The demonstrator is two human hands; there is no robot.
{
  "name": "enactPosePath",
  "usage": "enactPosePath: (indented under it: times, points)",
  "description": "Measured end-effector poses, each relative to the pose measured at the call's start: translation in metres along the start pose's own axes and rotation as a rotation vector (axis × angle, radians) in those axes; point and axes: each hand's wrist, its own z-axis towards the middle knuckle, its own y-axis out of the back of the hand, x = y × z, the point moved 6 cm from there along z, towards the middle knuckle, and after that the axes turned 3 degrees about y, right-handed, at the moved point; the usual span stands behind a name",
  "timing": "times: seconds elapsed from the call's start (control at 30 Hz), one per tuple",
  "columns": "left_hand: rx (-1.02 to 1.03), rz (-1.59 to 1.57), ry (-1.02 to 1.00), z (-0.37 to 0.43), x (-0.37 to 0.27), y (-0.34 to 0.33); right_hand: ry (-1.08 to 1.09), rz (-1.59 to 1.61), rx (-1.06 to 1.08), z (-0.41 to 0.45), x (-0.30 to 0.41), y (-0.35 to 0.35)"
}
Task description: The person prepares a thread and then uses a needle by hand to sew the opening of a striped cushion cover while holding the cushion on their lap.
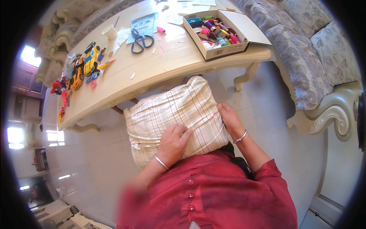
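Observation:
A stuffed pillow [171,111] in cream plaid cloth lies across my lap. Its cover has an open slit [145,145] at the lower left, and a seam runs from there up towards the right edge. My left hand [173,143] is on the front of the pillow beside this seam, thumb close to the curled fingers; the fingertips are hidden. At the right edge, my right hand [230,118] grips the cloth, thumb on top. A short bit of pink thread [216,114] shows on the seam just left of it. No needle can be made out.
Beyond the pillow stands a cream table [160,63] bearing a box of thread spools [217,31], black-handled scissors [140,41], a pink spool [161,29], a paper cup [109,32] and toy cars [91,60]. A sofa [303,57] stands on the right.

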Motion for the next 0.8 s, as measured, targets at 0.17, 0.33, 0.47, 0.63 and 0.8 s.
enactPosePath:
  times: [0.17,0.33,0.47,0.63,0.8]
  points:
    - [0.032,0.011,0.028,0.002,-0.001,0.001,-0.055,-0.005,-0.014,0.005,-0.016,-0.001]
    - [0.086,0.036,0.033,0.008,-0.005,0.002,0.094,-0.221,0.031,0.002,0.002,0.004]
    - [0.115,0.083,0.01,0.013,-0.007,0.001,-0.012,-0.099,0.146,-0.008,0.011,0.011]
    - [0.126,0.078,0.009,0.013,-0.007,-0.001,0.003,-0.225,0.228,-0.027,0.032,0.024]
    - [0.126,0.101,0.008,0.012,-0.007,-0.002,-0.009,-0.536,0.322,-0.035,0.041,0.03]
